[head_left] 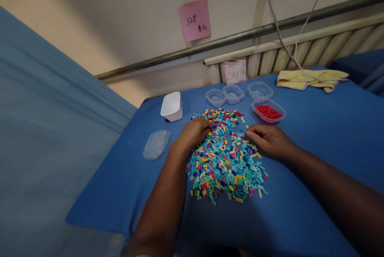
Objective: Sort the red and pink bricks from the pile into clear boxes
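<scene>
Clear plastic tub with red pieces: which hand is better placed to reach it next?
Probably the right hand: it is nearer the tub, while the left hand is at the left edge of the multicoloured plastic bricks.

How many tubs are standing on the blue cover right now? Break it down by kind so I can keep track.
Clear tub holding red pieces: 1
Other clear tubs: 3
White tub: 1
Total: 5

smooth plastic bricks [222,161], glossy plastic tubs [260,91], matt cloth cover [324,125], dull metal pipe [228,41], paper note [195,20]
</scene>
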`<state>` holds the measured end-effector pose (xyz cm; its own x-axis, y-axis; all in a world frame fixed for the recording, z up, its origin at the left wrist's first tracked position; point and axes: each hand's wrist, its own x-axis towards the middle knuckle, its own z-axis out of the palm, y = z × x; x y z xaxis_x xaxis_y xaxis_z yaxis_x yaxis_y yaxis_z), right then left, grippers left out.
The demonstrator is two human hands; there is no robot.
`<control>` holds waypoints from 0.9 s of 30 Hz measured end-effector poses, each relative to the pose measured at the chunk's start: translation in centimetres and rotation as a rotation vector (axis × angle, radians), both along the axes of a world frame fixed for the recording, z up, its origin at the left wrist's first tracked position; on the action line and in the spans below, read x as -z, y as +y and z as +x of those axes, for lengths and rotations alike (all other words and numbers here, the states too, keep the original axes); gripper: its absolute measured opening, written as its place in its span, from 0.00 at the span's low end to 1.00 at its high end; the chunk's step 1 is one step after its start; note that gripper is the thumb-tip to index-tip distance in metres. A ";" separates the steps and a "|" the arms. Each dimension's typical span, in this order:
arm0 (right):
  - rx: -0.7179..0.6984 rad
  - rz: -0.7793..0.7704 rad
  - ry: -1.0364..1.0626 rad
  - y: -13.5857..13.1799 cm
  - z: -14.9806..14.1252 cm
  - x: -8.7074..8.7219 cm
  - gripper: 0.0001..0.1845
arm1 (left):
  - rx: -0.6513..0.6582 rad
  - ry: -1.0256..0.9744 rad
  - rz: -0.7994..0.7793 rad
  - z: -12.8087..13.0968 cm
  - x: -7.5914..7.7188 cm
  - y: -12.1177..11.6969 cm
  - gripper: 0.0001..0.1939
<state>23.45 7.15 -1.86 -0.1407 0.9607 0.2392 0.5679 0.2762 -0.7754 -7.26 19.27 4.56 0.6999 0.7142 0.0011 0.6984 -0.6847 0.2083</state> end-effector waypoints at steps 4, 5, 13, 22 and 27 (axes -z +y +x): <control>-0.008 0.008 0.005 0.1 0.1 0.2 0.19 | 0.021 0.026 -0.001 0.3 -0.1 0.3 0.12; -0.006 0.010 0.004 0.1 0.1 0.2 0.19 | 0.029 0.036 0.002 0.4 -0.1 0.4 0.11; -0.001 0.002 -0.002 0.1 0.0 0.1 0.19 | 0.042 0.058 0.019 1.0 0.5 0.5 0.14; -0.004 -0.002 0.013 0.0 0.0 0.1 0.19 | 0.140 0.108 -0.027 1.2 -0.5 0.3 0.13; -0.008 0.008 0.008 0.0 0.0 0.2 0.19 | 0.068 0.122 -0.053 1.8 -0.7 0.2 0.11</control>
<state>23.45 7.20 -2.11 -0.1466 0.9577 0.2478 0.5593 0.2869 -0.7777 -5.48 19.50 5.28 0.7391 0.6622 -0.1232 0.6733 -0.7214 0.1620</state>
